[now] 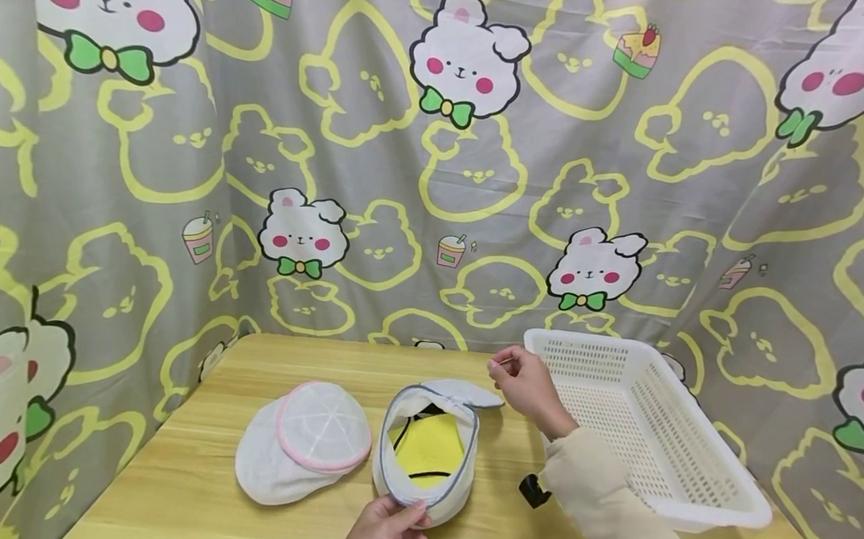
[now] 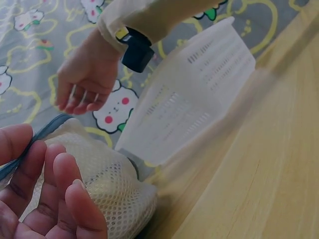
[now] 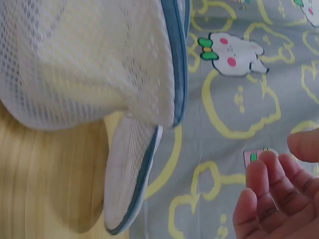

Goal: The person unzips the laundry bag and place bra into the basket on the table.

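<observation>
A white mesh laundry bag (image 1: 458, 505) with blue-grey trim stands on the wooden table, its round lid (image 1: 473, 392) folded back to the far side. Yellow cloth (image 1: 431, 446) with black lines lies inside. My left hand (image 1: 385, 529) pinches the near rim between thumb and fingers; the blue trim (image 2: 47, 128) shows there in the left wrist view. Beyond the lid, my right hand (image 1: 527, 382) hovers close to the basket's far left corner. In the right wrist view its fingers (image 3: 271, 181) are loosely bent, with nothing between them and the thumb.
Left of the bag lies another white mesh bag (image 1: 267, 462) with a pink-trimmed round end. A white perforated plastic basket (image 1: 699, 419) stands on the right, beside the right forearm. A patterned grey curtain (image 1: 384, 167) hangs behind the table (image 1: 193, 441). A dark camera (image 1: 534, 490) sits at the right wrist.
</observation>
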A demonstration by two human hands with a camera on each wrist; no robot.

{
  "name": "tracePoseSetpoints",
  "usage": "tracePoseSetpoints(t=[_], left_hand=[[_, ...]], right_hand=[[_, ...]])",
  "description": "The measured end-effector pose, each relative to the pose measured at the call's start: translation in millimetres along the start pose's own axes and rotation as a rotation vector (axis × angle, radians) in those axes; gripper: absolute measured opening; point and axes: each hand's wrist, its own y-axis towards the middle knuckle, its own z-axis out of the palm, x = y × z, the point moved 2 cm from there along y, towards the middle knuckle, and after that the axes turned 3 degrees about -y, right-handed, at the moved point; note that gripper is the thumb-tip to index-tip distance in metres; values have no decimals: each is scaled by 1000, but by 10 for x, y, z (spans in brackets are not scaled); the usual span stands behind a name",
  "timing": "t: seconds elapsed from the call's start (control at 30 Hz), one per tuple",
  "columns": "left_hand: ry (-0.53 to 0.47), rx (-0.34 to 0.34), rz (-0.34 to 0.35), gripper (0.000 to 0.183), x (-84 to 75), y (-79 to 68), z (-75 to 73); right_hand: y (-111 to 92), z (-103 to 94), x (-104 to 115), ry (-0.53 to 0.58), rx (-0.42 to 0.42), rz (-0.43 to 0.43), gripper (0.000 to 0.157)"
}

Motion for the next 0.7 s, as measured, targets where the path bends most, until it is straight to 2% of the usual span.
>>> tracePoseSetpoints(t=[0.1,0.2,0.33,0.53,0.7], left_hand=[[3,-5,-2,9,7,2,-9],[11,-8,-1,9,21,1,-15],[12,2,2,12,43,10,-15],[39,5,4,27,62,19,-20],[64,7,20,30,74,21,-40]], right_hand=[[-39,82,65,-28,23,-87,10],[-81,181,131,-89,46,-210,6],[-167,327,194,-182,132,-346,5],[-282,550,232,-289,305,-493,7],[-373,702,214,-385,384,-580,11]])
